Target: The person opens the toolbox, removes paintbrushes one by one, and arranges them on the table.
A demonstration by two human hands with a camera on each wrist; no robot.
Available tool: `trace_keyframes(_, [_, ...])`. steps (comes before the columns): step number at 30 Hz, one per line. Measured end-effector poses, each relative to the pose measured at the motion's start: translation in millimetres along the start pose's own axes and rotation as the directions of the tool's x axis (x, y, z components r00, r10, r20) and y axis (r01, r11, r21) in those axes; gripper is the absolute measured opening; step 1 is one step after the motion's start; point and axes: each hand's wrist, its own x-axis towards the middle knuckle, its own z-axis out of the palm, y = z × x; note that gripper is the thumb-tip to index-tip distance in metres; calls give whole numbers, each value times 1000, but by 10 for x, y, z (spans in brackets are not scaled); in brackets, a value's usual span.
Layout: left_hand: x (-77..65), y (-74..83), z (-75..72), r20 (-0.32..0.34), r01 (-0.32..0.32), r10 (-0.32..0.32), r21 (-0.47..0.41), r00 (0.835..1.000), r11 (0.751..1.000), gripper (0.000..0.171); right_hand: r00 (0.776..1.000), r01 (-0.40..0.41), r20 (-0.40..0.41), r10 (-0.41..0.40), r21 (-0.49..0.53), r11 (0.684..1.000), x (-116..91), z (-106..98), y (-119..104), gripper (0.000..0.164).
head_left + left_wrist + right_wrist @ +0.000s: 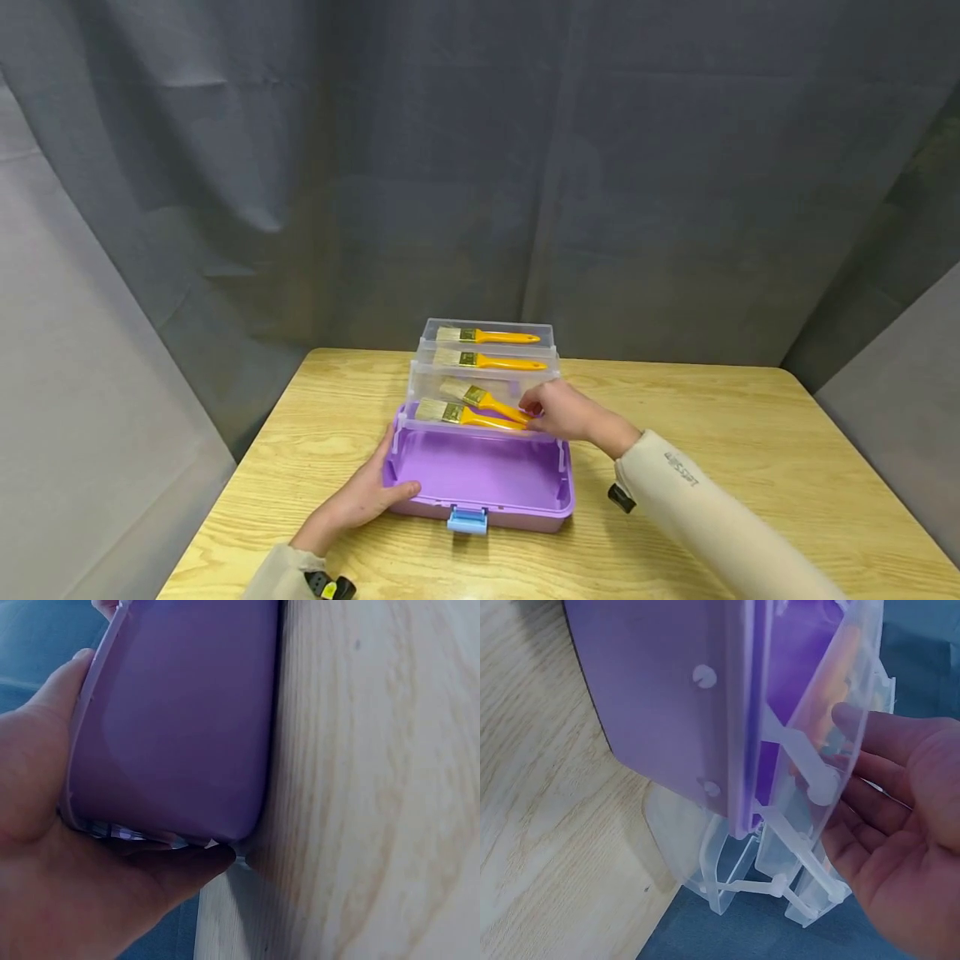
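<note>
A purple toolbox [480, 471] stands unfolded on the table, its bottom bin bare. Behind the bin rise clear stepped trays. In the lowest tray [465, 431], one paintbrush [480, 418] lies along the front, and a second paintbrush [491, 403] slants behind it. My right hand [570, 410] pinches the handle end of the slanted brush; in the right wrist view, its fingers [847, 720] are at the tray's end wall. With the thumb over the front rim and fingers along the side, my left hand [360, 496] grips the toolbox's left front corner.
Each of the two upper trays holds a yellow-handled paintbrush, the top brush [506, 337] and the middle brush [510, 363]. A blue latch [467, 521] hangs at the toolbox's front. The wooden table [720, 467] ends at a dark curtain [450, 167].
</note>
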Motion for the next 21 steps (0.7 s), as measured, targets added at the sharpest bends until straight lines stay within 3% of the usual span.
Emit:
trace_keyframes(5, [6, -6, 3, 12, -11, 11, -22, 1000, 1000, 104, 999, -20, 42, 22, -32, 999, 54, 31, 24, 15])
trace_keyframes(14, [32, -38, 7, 15, -39, 40, -41, 999, 998, 104, 997, -66, 38, 67, -37, 997, 106, 47, 29, 14])
trace_keyframes(21, [22, -3, 1, 15, -12, 13, -37, 1000, 999, 104, 995, -93, 24, 94, -26, 995, 134, 48, 7, 19])
